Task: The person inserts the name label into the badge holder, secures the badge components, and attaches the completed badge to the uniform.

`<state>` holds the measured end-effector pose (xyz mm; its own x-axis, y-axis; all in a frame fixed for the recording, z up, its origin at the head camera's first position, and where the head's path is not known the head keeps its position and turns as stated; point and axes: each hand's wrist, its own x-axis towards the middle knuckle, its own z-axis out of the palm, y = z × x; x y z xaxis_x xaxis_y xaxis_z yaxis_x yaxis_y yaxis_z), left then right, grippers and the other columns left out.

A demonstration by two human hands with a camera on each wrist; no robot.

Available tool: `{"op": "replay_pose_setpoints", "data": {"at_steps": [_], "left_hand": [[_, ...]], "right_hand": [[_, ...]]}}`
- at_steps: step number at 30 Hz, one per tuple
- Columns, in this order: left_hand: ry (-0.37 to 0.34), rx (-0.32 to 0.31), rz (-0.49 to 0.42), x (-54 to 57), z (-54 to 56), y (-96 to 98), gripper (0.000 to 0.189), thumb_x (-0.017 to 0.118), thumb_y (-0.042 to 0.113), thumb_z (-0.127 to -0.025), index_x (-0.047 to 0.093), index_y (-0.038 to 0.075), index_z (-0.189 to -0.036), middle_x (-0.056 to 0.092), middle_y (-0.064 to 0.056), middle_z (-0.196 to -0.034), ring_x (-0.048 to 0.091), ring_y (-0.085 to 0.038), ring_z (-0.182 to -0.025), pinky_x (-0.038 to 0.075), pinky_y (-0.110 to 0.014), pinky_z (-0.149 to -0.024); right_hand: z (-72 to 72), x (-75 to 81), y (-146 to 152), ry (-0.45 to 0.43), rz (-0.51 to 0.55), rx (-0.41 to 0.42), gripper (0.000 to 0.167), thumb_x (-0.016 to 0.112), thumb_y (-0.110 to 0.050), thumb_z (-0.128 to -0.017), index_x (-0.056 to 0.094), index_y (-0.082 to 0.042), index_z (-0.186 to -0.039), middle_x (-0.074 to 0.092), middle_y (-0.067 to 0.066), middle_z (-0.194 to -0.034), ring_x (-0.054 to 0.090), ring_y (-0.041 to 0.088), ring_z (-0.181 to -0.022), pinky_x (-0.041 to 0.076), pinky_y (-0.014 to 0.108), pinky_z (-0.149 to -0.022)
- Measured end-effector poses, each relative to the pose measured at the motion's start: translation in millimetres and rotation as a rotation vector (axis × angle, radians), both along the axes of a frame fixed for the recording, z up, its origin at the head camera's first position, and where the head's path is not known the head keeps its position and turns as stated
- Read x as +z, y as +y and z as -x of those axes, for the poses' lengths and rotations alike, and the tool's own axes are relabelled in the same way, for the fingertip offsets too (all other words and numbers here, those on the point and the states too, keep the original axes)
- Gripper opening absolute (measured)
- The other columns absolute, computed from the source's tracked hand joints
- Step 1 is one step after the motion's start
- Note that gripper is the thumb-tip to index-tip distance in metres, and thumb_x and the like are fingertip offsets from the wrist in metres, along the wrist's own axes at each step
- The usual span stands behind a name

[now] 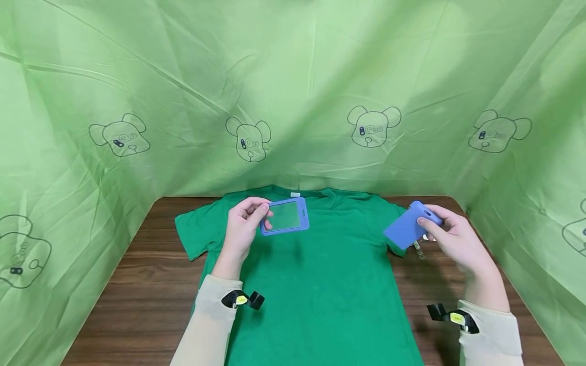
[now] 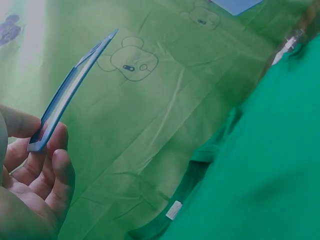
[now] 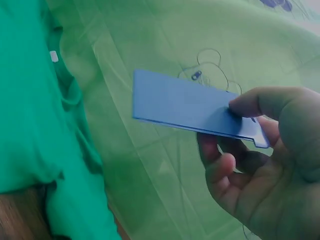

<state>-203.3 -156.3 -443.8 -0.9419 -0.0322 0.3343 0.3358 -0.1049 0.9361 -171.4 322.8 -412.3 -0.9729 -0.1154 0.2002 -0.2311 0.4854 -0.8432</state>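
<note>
My left hand (image 1: pixel 241 226) pinches one end of a blue card-holder frame (image 1: pixel 303 213) with a clear window, held above the upper part of the green T-shirt (image 1: pixel 320 284). Seen from the left wrist, the frame (image 2: pixel 75 90) is thin and nearly edge-on, its lower end between thumb and fingers. Over by the right sleeve, my right hand (image 1: pixel 458 239) grips a flat blue card-holder cover (image 1: pixel 405 229) by its slotted end. In the right wrist view the thumb presses on the face of the cover (image 3: pixel 175 100), with the fingers beneath it.
The T-shirt lies spread on a dark wooden table (image 1: pixel 151 279), collar at the far side. A small metal clip (image 1: pixel 418 249) shows partly hidden below the right hand. Green curtains (image 1: pixel 293 91) with printed bear heads enclose the table at the back and both sides.
</note>
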Motion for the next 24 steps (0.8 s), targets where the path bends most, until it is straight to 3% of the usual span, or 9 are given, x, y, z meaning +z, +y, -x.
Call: {"op": "replay_pose_setpoints", "data": {"at_steps": [5, 11, 14, 19, 24], "left_hand": [[0.007, -0.002, 0.007, -0.5, 0.2, 0.4, 0.019, 0.068, 0.008, -0.109, 0.075, -0.009, -0.113, 0.076, -0.009, -0.087, 0.069, -0.018, -0.061, 0.062, -0.032, -0.063], [0.008, -0.010, -0.003, 0.0, 0.5, 0.9, 0.018, 0.068, 0.008, -0.109, 0.075, -0.008, -0.112, 0.076, -0.008, -0.086, 0.069, -0.018, -0.060, 0.061, -0.030, -0.062], [0.004, -0.013, 0.003, 0.0, 1.5, 0.4, 0.019, 0.067, 0.008, -0.109, 0.074, -0.010, -0.113, 0.076, -0.010, -0.087, 0.069, -0.018, -0.060, 0.060, -0.029, -0.062], [-0.002, -0.011, 0.009, -0.4, 2.4, 0.4, 0.020, 0.067, 0.008, -0.110, 0.073, -0.011, -0.113, 0.076, -0.011, -0.087, 0.068, -0.017, -0.060, 0.061, -0.029, -0.063], [-0.022, -0.011, -0.002, -1.8, 0.9, 1.7, 0.018, 0.069, 0.008, -0.109, 0.075, -0.008, -0.113, 0.076, -0.011, -0.087, 0.068, -0.018, -0.059, 0.060, -0.029, -0.062]], "right_hand": [[2.9, -4.8, 14, -0.029, -0.038, -0.003, 0.041, 0.070, -0.013, -0.109, 0.060, -0.001, -0.147, 0.069, -0.012, -0.108, 0.068, 0.009, -0.084, 0.060, 0.025, -0.067], [9.0, -16.4, 40, -0.092, 0.081, -0.081, 0.038, 0.076, -0.006, -0.104, 0.059, -0.015, -0.137, 0.077, -0.020, -0.102, 0.073, 0.003, -0.083, 0.061, 0.024, -0.066], [11.1, -26.3, 57, -0.134, 0.076, -0.125, 0.034, 0.077, -0.010, -0.104, 0.059, -0.018, -0.131, 0.078, -0.022, -0.100, 0.072, 0.000, -0.084, 0.060, 0.021, -0.067], [11.5, -46.8, 83, -0.217, 0.027, -0.136, 0.032, 0.078, -0.018, -0.104, 0.066, -0.014, -0.133, 0.077, -0.020, -0.100, 0.070, 0.001, -0.086, 0.059, 0.021, -0.071], [7.2, -68.1, 100, -0.263, -0.112, -0.135, 0.041, 0.077, -0.025, -0.106, 0.064, 0.000, -0.136, 0.076, -0.010, -0.100, 0.068, 0.004, -0.085, 0.057, 0.022, -0.073]]}}
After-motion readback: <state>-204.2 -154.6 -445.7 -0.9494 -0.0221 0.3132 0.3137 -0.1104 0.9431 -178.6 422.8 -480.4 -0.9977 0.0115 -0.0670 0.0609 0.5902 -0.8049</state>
